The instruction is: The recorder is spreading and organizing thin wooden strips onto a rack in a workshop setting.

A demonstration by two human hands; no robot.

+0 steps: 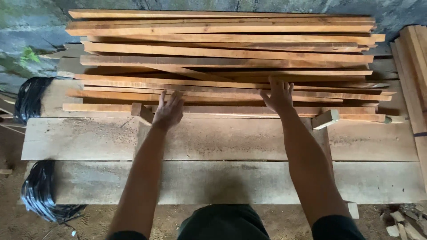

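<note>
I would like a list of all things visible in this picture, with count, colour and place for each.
wooden slats: many, orange-brown, stacked across the upper middle
wide planks: two, pale grey-brown, lying under and in front of the stack
small wood blocks: two, light brown, at the stack's front edge
black strap bundles: two, black, at the left
more boards: several, brown, at the right edge
wood scraps: a few, pale, on the dirt floor, lower right
left hand: one, open, on the front slats
right hand: one, open, flat on the slats
</note>
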